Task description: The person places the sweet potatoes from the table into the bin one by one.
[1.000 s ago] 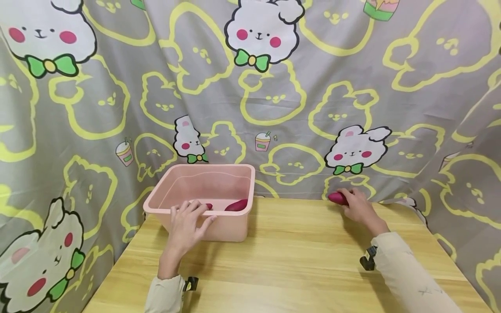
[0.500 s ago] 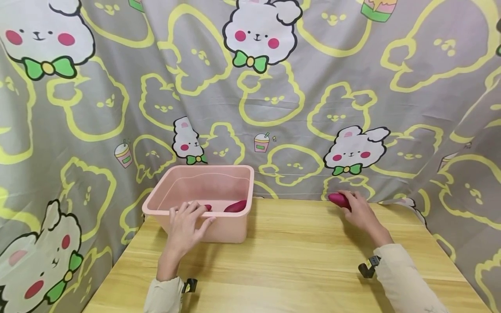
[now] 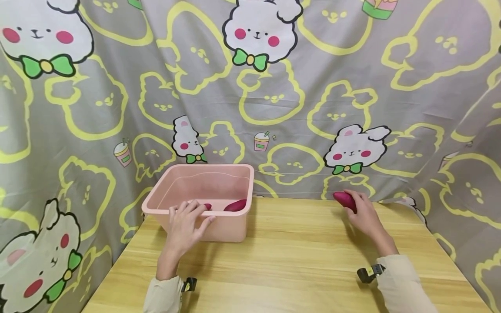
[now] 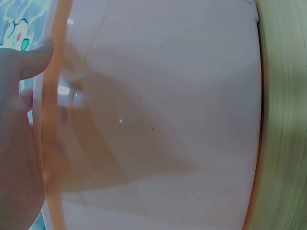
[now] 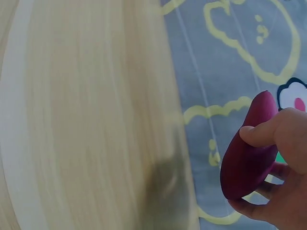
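Observation:
In the head view, my right hand (image 3: 364,212) grips a smooth, tapered purple-red sweet potato (image 3: 345,201) above the table's back right edge. The right wrist view shows the thumb across the near side of this sweet potato (image 5: 249,148) and the fingers behind it. At the left, my left hand (image 3: 185,226) holds the near rim of a pink plastic bin (image 3: 235,228), fingers hooked over into it and thumb outside. Two more purple-red pieces lie inside the bin: one sweet potato (image 3: 235,205) at the right, the other (image 3: 208,206) mostly hidden behind the left hand.
The bin stands on a light wooden table (image 3: 289,261), close to its back left edge. A grey curtain (image 3: 282,108) with cartoon rabbits hangs right behind the table and along both sides.
My right hand has drawn slightly back and to the right, carrying the sweet potato, which now tilts more. The left hand and the bin have stayed in place.

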{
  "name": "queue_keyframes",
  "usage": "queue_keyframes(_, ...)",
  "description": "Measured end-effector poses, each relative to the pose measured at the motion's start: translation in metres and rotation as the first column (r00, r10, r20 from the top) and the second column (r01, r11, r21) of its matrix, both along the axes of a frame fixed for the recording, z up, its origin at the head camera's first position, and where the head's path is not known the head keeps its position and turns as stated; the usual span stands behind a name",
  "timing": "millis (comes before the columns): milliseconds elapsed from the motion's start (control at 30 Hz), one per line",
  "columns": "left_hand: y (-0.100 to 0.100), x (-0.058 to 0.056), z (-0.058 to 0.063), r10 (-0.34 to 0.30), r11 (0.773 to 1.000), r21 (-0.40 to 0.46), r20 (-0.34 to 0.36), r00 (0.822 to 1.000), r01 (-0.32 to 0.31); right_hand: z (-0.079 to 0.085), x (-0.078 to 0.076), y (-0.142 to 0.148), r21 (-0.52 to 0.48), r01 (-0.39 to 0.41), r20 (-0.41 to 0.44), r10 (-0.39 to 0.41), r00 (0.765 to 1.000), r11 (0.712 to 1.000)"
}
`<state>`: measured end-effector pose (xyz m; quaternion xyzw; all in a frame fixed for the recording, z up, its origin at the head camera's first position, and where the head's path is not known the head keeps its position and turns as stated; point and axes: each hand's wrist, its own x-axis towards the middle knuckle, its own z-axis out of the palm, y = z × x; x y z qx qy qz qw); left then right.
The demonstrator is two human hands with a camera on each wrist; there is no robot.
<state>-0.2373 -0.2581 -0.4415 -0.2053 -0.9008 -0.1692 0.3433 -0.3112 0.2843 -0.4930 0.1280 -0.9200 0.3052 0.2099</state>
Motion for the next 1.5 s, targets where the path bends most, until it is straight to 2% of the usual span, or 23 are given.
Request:
queue_keyframes(600, 0.001, 0.0, 0.002, 0.01, 1.0, -0.009, 0.007, 1.0, -0.01, 0.019, 0.022, -0.005, -0.126, 0.071, -0.035, -0.076, 0.996, 0.989)
queue_keyframes(1233, 0.001, 0.0, 0.0, 0.011, 1.0, -0.005, 0.011, 1.0, -0.011, 0.032, 0.044, -0.016, -0.155, 0.103, -0.113, -0.121, 0.986, 0.982)
queue_keyframes(1500, 0.0, 0.001, 0.001, 0.013, 1.0, -0.005, 0.01, 1.0, -0.013, 0.033, 0.049, -0.022, -0.151, 0.087, -0.156, -0.111, 0.981, 0.985)
